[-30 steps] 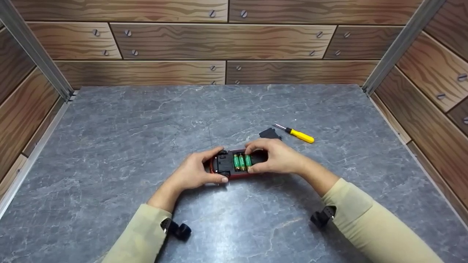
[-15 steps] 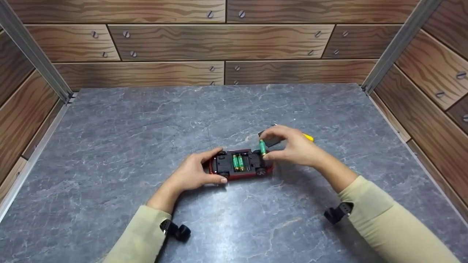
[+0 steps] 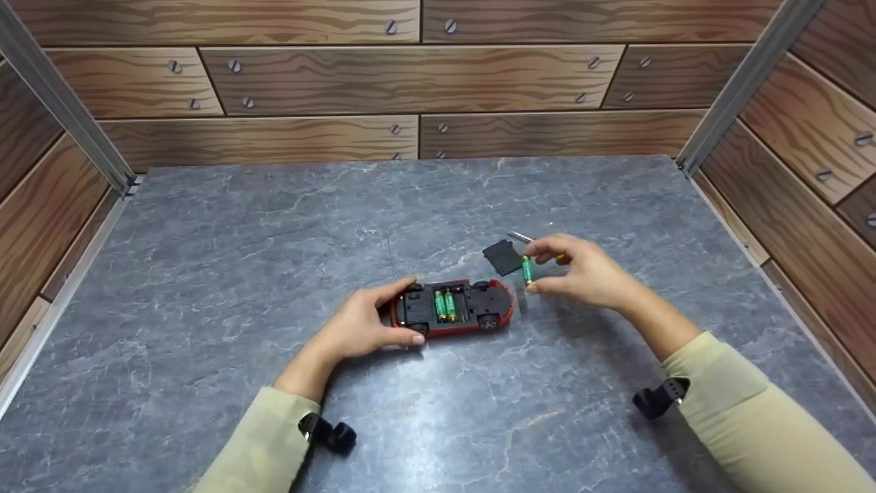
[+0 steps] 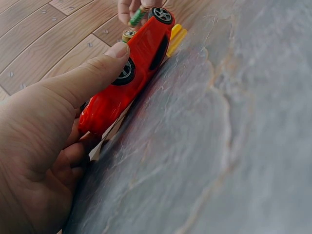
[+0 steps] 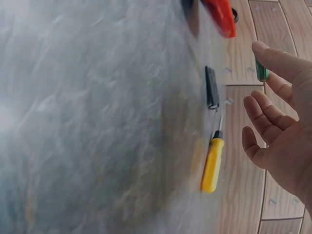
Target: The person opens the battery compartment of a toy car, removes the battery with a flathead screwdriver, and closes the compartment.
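The toy car [image 3: 452, 308] is lying upside down near the middle of the grey table [image 3: 205, 274], its long axis running from 9 to 3 o'clock, its open battery bay facing up with two green cells [image 3: 445, 305] sitting side by side in it. The left hand [image 3: 363, 325] is gripping the car's 9 o'clock end, thumb curled along the near side and fingers wrapped over the far side, pinning it to the table; the left wrist view is showing the thumb [image 4: 92, 73] lying along the red body [image 4: 131, 73].

The right hand [image 3: 588, 274] is hovering off the car's 3 o'clock end, toward 2 o'clock from the bay, pinching a single green battery [image 3: 527, 270] between thumb and forefinger while the other fingers are spreading loosely, as the right wrist view shows [image 5: 262, 70]. The battery is standing roughly upright in the pinch, its long axis pointing from 12 to 6 o'clock, and it is clear of the car. Just at 9 o'clock of the battery the black battery cover [image 3: 502, 257] is lying flat on the table, and at 12 o'clock of the right hand the yellow-handled screwdriver [image 5: 212, 163] is lying partly hidden behind the fingers in the head view. The right hand is the nearer one to both of these
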Demonstrator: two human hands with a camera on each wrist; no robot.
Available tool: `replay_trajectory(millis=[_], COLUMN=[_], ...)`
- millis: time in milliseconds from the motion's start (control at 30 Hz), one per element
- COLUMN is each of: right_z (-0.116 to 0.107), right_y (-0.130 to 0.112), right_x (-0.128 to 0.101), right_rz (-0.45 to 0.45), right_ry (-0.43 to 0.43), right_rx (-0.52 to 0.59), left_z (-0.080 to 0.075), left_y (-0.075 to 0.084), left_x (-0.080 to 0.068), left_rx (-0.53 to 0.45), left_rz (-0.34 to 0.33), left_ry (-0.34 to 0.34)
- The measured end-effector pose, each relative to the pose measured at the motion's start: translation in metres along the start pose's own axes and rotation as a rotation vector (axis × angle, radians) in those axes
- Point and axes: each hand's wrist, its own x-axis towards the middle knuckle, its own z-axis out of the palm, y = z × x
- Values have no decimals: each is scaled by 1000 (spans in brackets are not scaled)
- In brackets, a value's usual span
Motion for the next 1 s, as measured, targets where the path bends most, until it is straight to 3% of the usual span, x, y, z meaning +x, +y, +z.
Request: replay_trajectory(millis=[733, 1000], right_z=[1, -1], right_y=[34, 41], right_x=[-18, -22], right_rz=[78, 98], right_ry=[-105, -96], right_rx=[-26, -69], left_z=[0, 0], left_y=[1, 1], left_x=[-1, -1], left_rx=[-10, -13], left_rz=[9, 13], left_ry=[3, 2])
